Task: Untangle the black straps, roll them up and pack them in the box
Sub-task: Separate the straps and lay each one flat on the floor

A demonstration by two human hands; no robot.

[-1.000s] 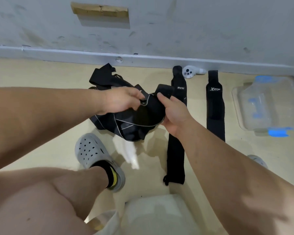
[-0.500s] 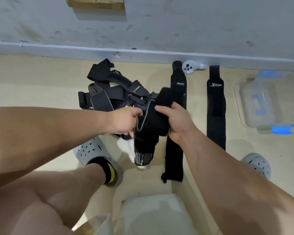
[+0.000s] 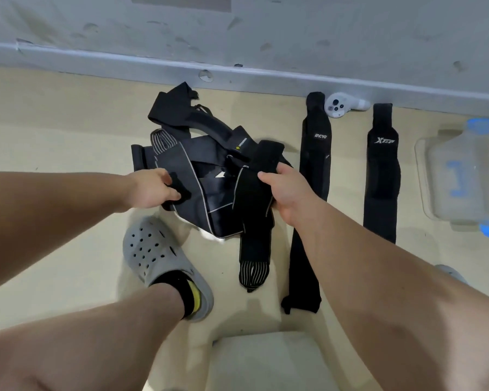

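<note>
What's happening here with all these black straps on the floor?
A person is pulling a tangle of black straps apart. The left hand grips the pile's near edge, while the right hand grips one strap whose striped end hangs down. A long strap and a shorter strap lie flat to the right, unrolled. The clear box sits beyond them.

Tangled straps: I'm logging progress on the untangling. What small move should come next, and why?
Probably pull the striped-end strap rightward, clear of the bundle: the right hand grips it, its lower end is loose, its top overlaps the bundle, which the left hand holds.
</note>
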